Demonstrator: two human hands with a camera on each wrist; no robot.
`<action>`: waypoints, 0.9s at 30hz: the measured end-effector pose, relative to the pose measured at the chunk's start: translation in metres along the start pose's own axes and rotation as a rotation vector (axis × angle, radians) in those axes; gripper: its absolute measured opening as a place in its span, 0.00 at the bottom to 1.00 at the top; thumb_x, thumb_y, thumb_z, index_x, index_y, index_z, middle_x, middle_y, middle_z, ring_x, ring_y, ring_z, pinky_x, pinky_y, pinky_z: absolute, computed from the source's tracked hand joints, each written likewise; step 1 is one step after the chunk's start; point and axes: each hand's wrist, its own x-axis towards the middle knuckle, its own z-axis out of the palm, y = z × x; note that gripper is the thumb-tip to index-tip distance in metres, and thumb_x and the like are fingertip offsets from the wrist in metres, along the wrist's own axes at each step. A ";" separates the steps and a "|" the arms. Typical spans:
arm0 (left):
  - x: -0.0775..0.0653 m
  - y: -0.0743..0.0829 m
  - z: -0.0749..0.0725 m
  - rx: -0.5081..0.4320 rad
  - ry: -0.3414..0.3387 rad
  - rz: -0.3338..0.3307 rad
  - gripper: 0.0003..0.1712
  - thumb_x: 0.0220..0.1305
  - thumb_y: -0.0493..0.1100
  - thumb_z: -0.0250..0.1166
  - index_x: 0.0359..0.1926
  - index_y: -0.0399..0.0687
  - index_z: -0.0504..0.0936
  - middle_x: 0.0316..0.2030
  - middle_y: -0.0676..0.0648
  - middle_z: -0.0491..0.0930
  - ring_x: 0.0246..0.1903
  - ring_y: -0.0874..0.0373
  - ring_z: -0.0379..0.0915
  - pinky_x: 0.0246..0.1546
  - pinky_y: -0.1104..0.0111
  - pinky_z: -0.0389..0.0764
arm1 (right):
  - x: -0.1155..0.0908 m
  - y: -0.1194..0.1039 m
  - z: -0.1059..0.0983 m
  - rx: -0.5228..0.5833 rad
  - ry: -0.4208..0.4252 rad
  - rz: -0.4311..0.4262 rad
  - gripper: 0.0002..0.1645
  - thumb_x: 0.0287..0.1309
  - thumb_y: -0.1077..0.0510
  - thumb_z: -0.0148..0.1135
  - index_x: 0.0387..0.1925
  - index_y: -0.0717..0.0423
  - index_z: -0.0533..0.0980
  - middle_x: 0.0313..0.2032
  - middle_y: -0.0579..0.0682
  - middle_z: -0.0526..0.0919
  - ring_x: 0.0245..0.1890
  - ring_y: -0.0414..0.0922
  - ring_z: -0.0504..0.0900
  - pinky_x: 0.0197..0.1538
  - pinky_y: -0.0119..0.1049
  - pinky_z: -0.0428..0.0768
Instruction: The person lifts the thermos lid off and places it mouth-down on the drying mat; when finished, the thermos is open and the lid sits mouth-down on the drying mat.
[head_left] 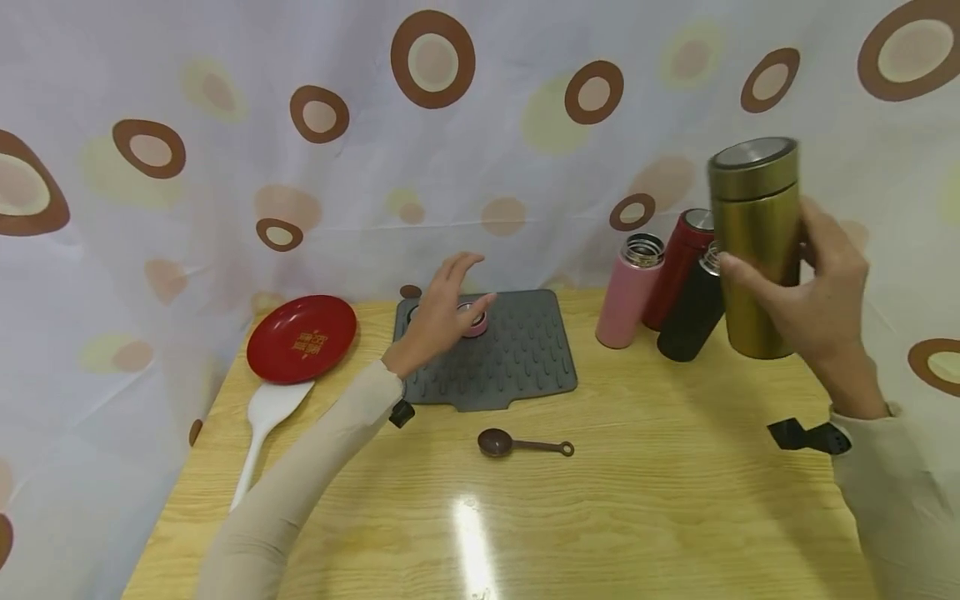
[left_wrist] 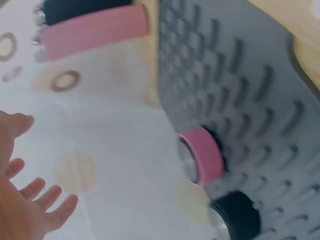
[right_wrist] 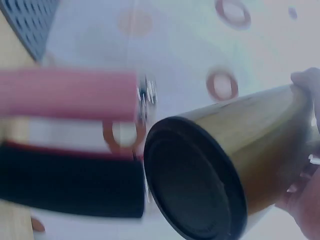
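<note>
In the head view my right hand [head_left: 821, 292] grips a gold thermos flask [head_left: 757, 267] with its lid on, held upright in front of the other flasks. Its dark base faces the camera in the right wrist view. My left hand [head_left: 442, 312] reaches over the grey drying mat [head_left: 525, 350] with fingers spread, holding nothing. Below and beside it on the mat lie a pink lid [left_wrist: 202, 156] and a black lid [left_wrist: 237, 216]. Lidless pink [head_left: 628, 296] and black [head_left: 690, 312] flasks stand on the table, with a red lidded flask [head_left: 671, 275] behind them.
A brown scoop [head_left: 497, 442] lies on the wooden table [head_left: 637, 500] in front of the mat. At the left a red plate [head_left: 300, 333] leans against the curtain, beside a white spatula [head_left: 272, 408]. The patterned curtain [head_left: 480, 167] hangs along the back.
</note>
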 end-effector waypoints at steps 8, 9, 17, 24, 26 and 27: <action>-0.018 0.049 -0.001 -0.172 -0.204 0.108 0.56 0.58 0.53 0.72 0.78 0.58 0.45 0.77 0.48 0.46 0.73 0.51 0.55 0.62 0.56 0.74 | -0.043 -0.014 0.045 -0.144 -0.511 -0.291 0.57 0.30 0.58 0.84 0.68 0.48 0.69 0.57 0.53 0.79 0.49 0.40 0.76 0.48 0.29 0.72; -0.020 0.053 0.001 -0.189 -0.200 0.148 0.58 0.57 0.52 0.73 0.78 0.58 0.43 0.77 0.48 0.45 0.73 0.52 0.55 0.63 0.57 0.74 | -0.048 -0.015 0.050 -0.161 -0.563 -0.309 0.56 0.33 0.56 0.84 0.69 0.47 0.68 0.58 0.52 0.78 0.49 0.42 0.77 0.48 0.33 0.74; -0.031 0.063 0.000 -0.049 -0.183 0.514 0.38 0.65 0.40 0.65 0.72 0.53 0.60 0.73 0.45 0.55 0.73 0.54 0.55 0.62 0.69 0.73 | -0.075 -0.010 0.080 -0.057 -0.780 -0.261 0.52 0.44 0.52 0.79 0.71 0.45 0.65 0.60 0.51 0.75 0.55 0.48 0.76 0.50 0.47 0.78; -0.044 0.060 0.003 -0.065 -0.225 0.184 0.30 0.74 0.51 0.54 0.68 0.40 0.63 0.56 0.43 0.72 0.47 0.59 0.76 0.45 0.72 0.80 | -0.089 -0.007 0.108 -0.002 -0.762 -0.223 0.51 0.46 0.50 0.78 0.71 0.39 0.64 0.64 0.49 0.74 0.57 0.46 0.75 0.52 0.46 0.76; -0.045 0.059 0.007 -0.117 -0.223 0.001 0.26 0.78 0.55 0.44 0.61 0.39 0.68 0.43 0.43 0.77 0.33 0.58 0.75 0.33 0.71 0.79 | -0.093 -0.010 0.115 -0.084 -0.717 -0.323 0.47 0.52 0.43 0.73 0.71 0.42 0.64 0.63 0.52 0.74 0.58 0.50 0.74 0.53 0.49 0.74; -0.045 0.059 0.008 -0.138 -0.217 -0.085 0.26 0.79 0.57 0.40 0.58 0.40 0.70 0.37 0.44 0.78 0.28 0.57 0.74 0.29 0.69 0.77 | -0.094 -0.011 0.117 -0.119 -0.696 -0.368 0.45 0.55 0.39 0.69 0.71 0.44 0.65 0.63 0.53 0.74 0.59 0.53 0.74 0.55 0.52 0.73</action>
